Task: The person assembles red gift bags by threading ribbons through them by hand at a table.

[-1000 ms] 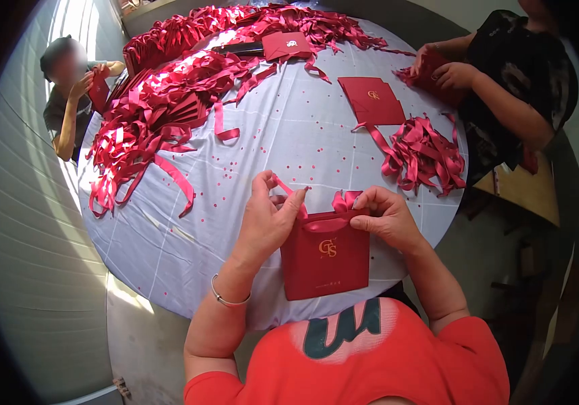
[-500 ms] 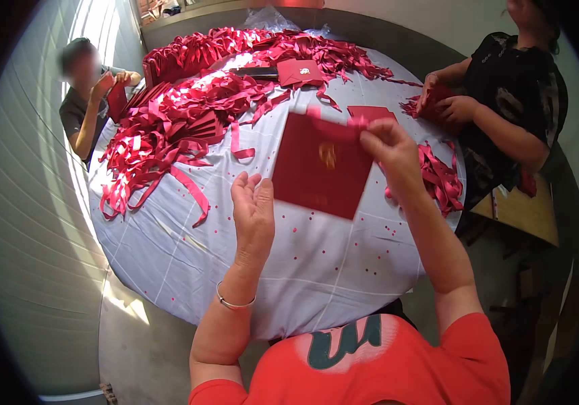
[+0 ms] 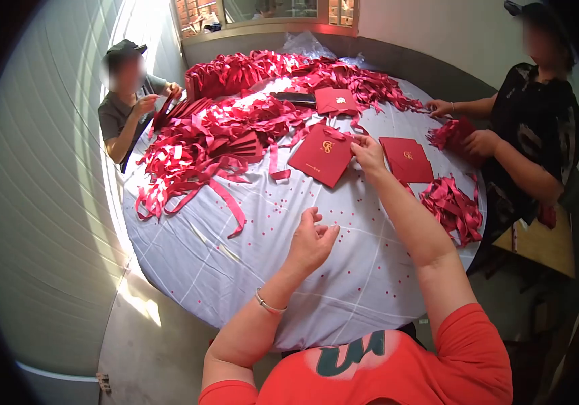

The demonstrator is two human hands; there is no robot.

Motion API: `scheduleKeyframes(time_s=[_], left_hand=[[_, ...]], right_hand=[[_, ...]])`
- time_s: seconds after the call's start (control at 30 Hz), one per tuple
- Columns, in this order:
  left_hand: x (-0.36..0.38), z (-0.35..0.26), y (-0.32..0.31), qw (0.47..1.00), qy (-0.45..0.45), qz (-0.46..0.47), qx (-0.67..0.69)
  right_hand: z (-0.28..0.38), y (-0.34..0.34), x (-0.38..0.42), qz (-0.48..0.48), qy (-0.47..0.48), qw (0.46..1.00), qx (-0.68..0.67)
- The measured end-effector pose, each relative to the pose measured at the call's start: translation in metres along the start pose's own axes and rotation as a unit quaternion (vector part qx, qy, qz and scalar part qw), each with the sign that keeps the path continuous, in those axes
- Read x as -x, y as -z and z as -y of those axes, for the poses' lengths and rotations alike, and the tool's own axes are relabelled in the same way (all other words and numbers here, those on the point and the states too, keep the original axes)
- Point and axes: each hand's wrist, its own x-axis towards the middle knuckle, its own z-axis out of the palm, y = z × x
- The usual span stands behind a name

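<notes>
A dark red bag with a gold emblem [image 3: 317, 156] lies flat or nearly so on the table's far middle. My right hand [image 3: 369, 156] pinches its right edge, near the ribbon. Nearer to me, my left hand [image 3: 313, 241] hovers over the white tablecloth [image 3: 289, 283] with its fingers apart and nothing in it. Right of my right hand lies a small stack of similar red bags [image 3: 406, 160], the top one with a gold emblem. A pile of red ribbons [image 3: 452, 209] is beside that stack, toward the table's right edge.
Many red bags with ribbons [image 3: 215, 128] cover the left and far side. A red envelope-like piece [image 3: 336, 101] lies by a dark flat object [image 3: 295, 98]. One person [image 3: 124, 111] works at the left, another [image 3: 539, 128] at the right. Small red dots are scattered on the cloth.
The bag in my right hand has gone from raised in front of me to down by the table's far middle. My left hand has moved away from it. The camera view has shifted.
</notes>
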Motion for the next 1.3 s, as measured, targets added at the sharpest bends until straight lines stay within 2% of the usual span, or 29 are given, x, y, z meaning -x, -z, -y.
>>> scheduleKeyframes(time_s=[0.03,0.07,0.1,0.13,0.2,0.23,0.3,0.37,0.4,0.47,0.5,0.53,0.57,0.6,0.67,0.77,0.83,0.87,0.9,0.93,0.97,1.0,1.07,1.1,1.13,1.2,1.27,1.3], left_hand=[[0.002,-0.002,0.0,1.0,0.001,0.003,0.001],[0.003,-0.005,0.0,1.0,0.002,0.005,0.002],[0.004,-0.01,0.0,1.0,0.014,0.016,0.0],[0.005,-0.014,0.001,1.0,0.013,0.012,0.0],[0.008,-0.017,0.0,0.999,0.018,0.016,-0.03],[0.007,-0.012,-0.002,0.999,0.01,0.013,-0.036],[0.006,-0.007,-0.001,0.998,-0.001,0.027,-0.048],[0.004,-0.005,0.003,0.998,0.003,0.045,-0.049],[0.003,0.0,0.005,0.997,-0.006,0.063,-0.033],[-0.007,0.021,0.007,0.991,-0.12,-0.002,-0.054],[-0.009,0.006,0.007,0.995,0.094,0.005,0.013],[-0.008,-0.002,0.016,0.999,0.021,-0.024,-0.027],[-0.01,0.0,0.02,0.998,-0.004,-0.06,-0.007],[-0.013,0.001,0.026,0.995,-0.02,-0.086,0.04],[-0.022,0.006,0.04,0.986,-0.046,-0.129,0.099],[-0.033,-0.008,0.071,0.985,-0.064,-0.14,0.08],[-0.046,-0.022,0.094,0.984,-0.092,-0.145,-0.04],[-0.057,-0.022,0.106,0.97,-0.138,-0.151,-0.128],[-0.069,-0.026,0.118,0.963,-0.135,-0.14,-0.187],[-0.09,-0.013,0.13,0.953,-0.162,-0.134,-0.22],[-0.106,-0.009,0.138,0.947,-0.153,-0.134,-0.25],[-0.117,-0.014,0.141,0.95,-0.074,-0.114,-0.28],[-0.141,-0.007,0.146,0.936,-0.024,-0.101,-0.336],[-0.141,-0.014,0.14,0.927,-0.056,-0.114,-0.352],[-0.147,-0.01,0.137,0.92,-0.07,-0.121,-0.367],[-0.169,0.006,0.137,0.903,-0.108,-0.12,-0.397],[-0.196,0.029,0.148,0.856,-0.174,-0.133,-0.468],[-0.205,0.033,0.152,0.832,-0.154,-0.131,-0.517]], right_hand=[[-0.005,0.0,-0.002,-0.007,0.018,1.0,0.007],[-0.008,0.004,-0.003,-0.036,0.077,0.983,0.161],[-0.01,0.004,-0.001,-0.066,0.135,0.939,0.31],[0.01,-0.001,0.014,-0.077,0.128,0.898,0.414],[0.03,-0.017,0.035,-0.06,0.134,0.878,0.455],[0.036,-0.025,0.044,-0.05,0.21,0.862,0.459],[0.068,-0.045,0.071,0.136,0.135,0.946,0.26],[0.114,-0.07,0.125,0.274,0.155,0.929,0.193],[0.141,-0.079,0.156,0.327,0.211,0.905,0.172],[0.195,-0.088,0.221,0.442,0.225,0.866,0.06],[0.207,-0.09,0.248,0.477,0.277,0.834,0.004],[0.221,-0.093,0.274,0.539,0.254,0.791,-0.14],[0.237,-0.088,0.295,0.604,0.204,0.749,-0.18],[0.245,-0.089,0.309,0.61,0.229,0.716,-0.249],[0.274,-0.075,0.314,0.642,0.133,0.69,-0.307],[0.275,-0.074,0.315,0.643,0.075,0.695,-0.313],[0.274,-0.076,0.314,0.635,0.071,0.694,-0.331],[0.275,-0.078,0.314,0.63,0.075,0.695,-0.339],[0.276,-0.08,0.314,0.624,0.078,0.696,-0.347],[0.279,-0.082,0.313,0.656,0.03,0.666,-0.354],[0.279,-0.08,0.313,0.665,0.004,0.655,-0.358],[0.279,-0.078,0.313,0.674,-0.023,0.644,-0.361],[0.279,-0.074,0.309,0.671,-0.047,0.656,-0.342],[0.281,-0.072,0.304,0.672,-0.051,0.657,-0.338],[0.294,-0.064,0.287,0.673,-0.037,0.693,-0.254],[0.279,-0.051,0.277,0.666,-0.027,0.725,-0.171],[0.223,-0.051,0.278,0.631,0.058,0.707,-0.314],[0.217,-0.046,0.273,0.604,0.05,0.753,-0.257]])
